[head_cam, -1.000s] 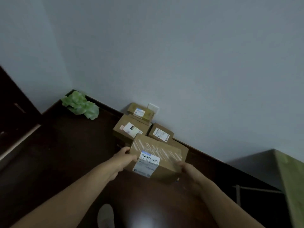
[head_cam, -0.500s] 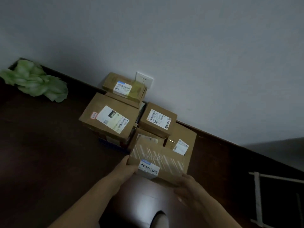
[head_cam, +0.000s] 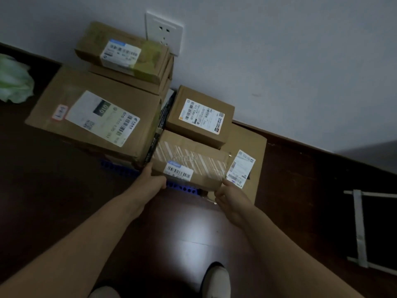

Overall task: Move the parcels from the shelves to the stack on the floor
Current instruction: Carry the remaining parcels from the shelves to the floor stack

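I hold a brown parcel (head_cam: 189, 160) with white striped tape and a barcode label, low over the stack by the wall. My left hand (head_cam: 150, 182) grips its near left corner. My right hand (head_cam: 231, 195) grips its near right corner. The stack holds a large box (head_cam: 92, 117) on the left, a small box (head_cam: 122, 52) on top at the back, a square labelled box (head_cam: 200, 116) behind my parcel and a flat box (head_cam: 247, 160) under its right end. Whether my parcel rests on the stack or hangs above it is unclear.
A wall socket (head_cam: 164, 32) sits on the wall behind the stack. Green leaves (head_cam: 12, 82) lie at the far left. A white metal frame (head_cam: 363, 229) stands at the right. My shoes (head_cam: 217, 280) are on the dark wooden floor (head_cam: 53, 201) below. Blue plastic (head_cam: 120, 168) shows under the boxes.
I have come closer and bent down to the stack. The parcel in both hands has moved forward and down, into the gap in front of the square box.
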